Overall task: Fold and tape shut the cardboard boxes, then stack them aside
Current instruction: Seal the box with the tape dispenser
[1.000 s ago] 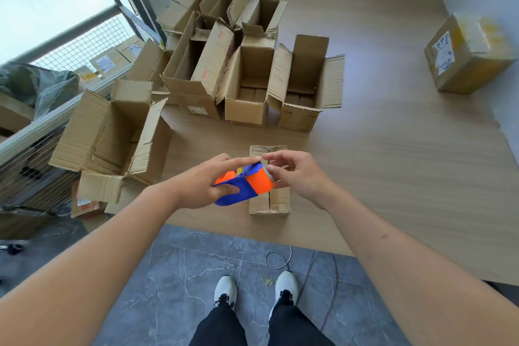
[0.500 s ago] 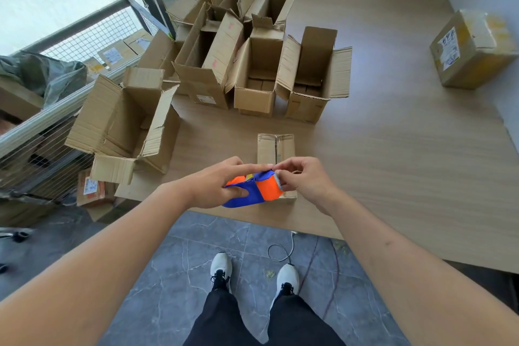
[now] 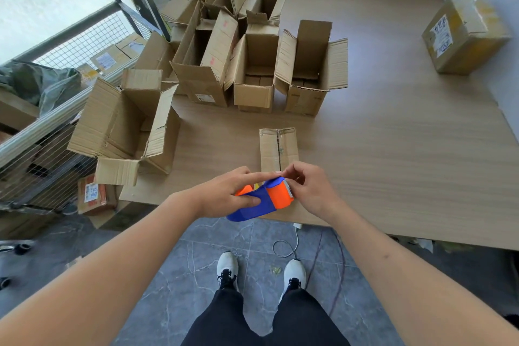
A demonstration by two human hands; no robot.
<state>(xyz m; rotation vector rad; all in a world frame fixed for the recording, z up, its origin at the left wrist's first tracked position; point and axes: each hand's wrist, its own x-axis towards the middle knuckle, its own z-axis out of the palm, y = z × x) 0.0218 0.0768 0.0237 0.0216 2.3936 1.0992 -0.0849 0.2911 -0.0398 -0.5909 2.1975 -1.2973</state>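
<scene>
Hands meet above the near edge of the bench (image 3: 393,166), both engaged with the tape dispenser (image 3: 264,199), an orange and blue unit with a serrated cutter at its right end. Left hand (image 3: 224,195) grips the dispenser body: the thumb lies across the blue side panel, the index finger extends along the top toward the cutter, and the remaining fingers wrap behind the unit. Right hand (image 3: 310,191) has its fingers curled in a closed grip at the cutter end, thumb and fingertips pinching at the blade edge; whether tape is caught between them cannot be determined at this resolution. Directly beyond the hands, a small closed box (image 3: 278,149) lies flat on the bench, its two top flaps folded down and meeting along a centre seam; the near end of this box is hidden behind the hands and dispenser. Farther back, a cluster of open boxes (image 3: 252,64) stands upright with flaps raised, packed side by side. A larger open box (image 3: 123,123) rests tilted at the left edge of the bench, its flaps splayed outward. A sealed box with a printed label (image 3: 463,36) sits well apart at the far right, near the wall. Below the bench edge, white shoes (image 3: 227,267) stand on a grey tiled floor (image 3: 168,275).
</scene>
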